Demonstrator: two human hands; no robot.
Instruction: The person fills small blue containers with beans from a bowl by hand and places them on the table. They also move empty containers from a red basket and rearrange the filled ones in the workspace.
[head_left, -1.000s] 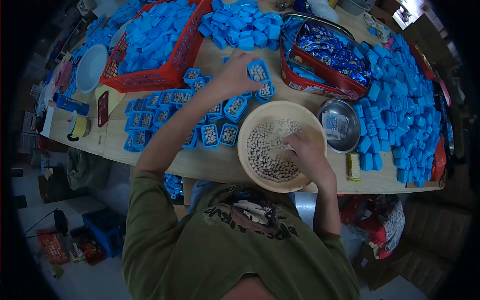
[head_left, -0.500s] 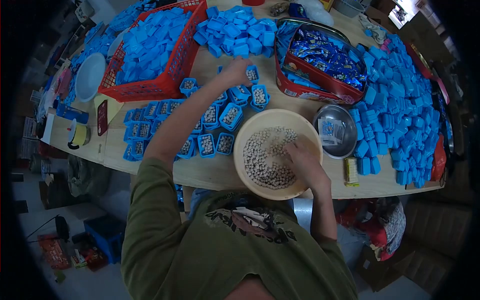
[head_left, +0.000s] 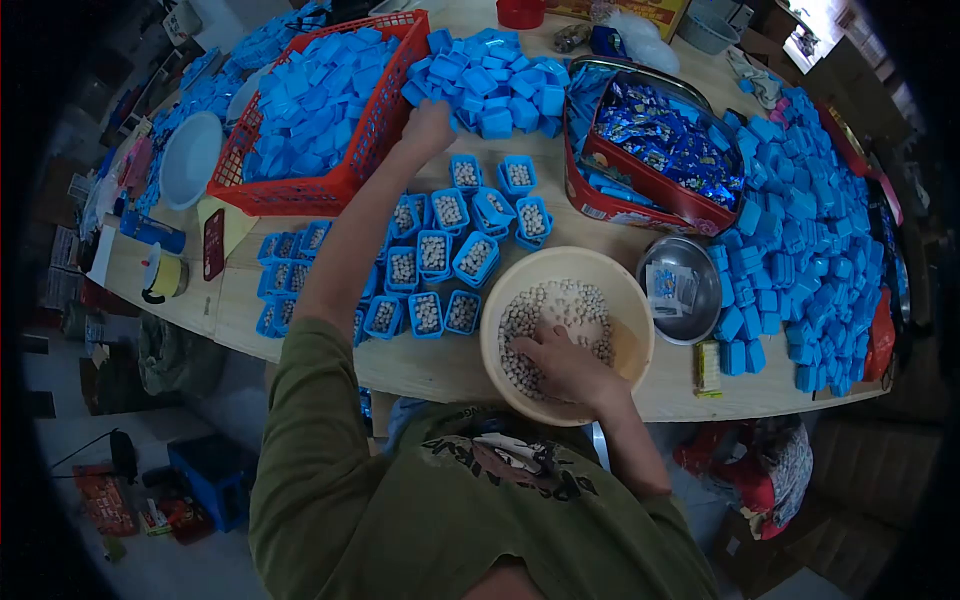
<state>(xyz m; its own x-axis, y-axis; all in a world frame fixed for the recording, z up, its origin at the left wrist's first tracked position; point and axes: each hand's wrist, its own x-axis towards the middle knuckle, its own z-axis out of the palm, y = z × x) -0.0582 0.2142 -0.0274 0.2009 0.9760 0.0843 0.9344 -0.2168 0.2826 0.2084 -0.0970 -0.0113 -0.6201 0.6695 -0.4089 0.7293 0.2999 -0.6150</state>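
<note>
Reaches with the left hand (head_left: 428, 128) to the near left edge of a loose heap of blue containers (head_left: 495, 85), just beside the right wall of the red basket (head_left: 330, 196). Curls the left fingers downward; cannot tell the gap between fingertips hidden under the hand, nor any hold on a container. Dips the right hand (head_left: 565, 368) into the cream bowl (head_left: 634, 330), among small pale pellets (head_left: 518, 312). Bends the right fingers into the pellets and sets the thumb a little apart; cannot tell of any pellets pinched between. Has the bowl on the wooden table (head_left: 440, 372), close in front of the body, pellets banked around a partly bare patch of floor inside. Has pellet-filled blue containers (head_left: 433, 252) grouped left of the bowl, a few overlapping or tilted, some partly hidden behind the left forearm. Shows, right of the bowl, a metal bowl (head_left: 690, 326) holding small packets, with a yellow packet (head_left: 708, 368) just below it. Shows beyond these a red tin (head_left: 640, 208) of shiny blue wrappers (head_left: 660, 125) and, to the right, a broad pile of blue boxes (head_left: 800, 260).
</note>
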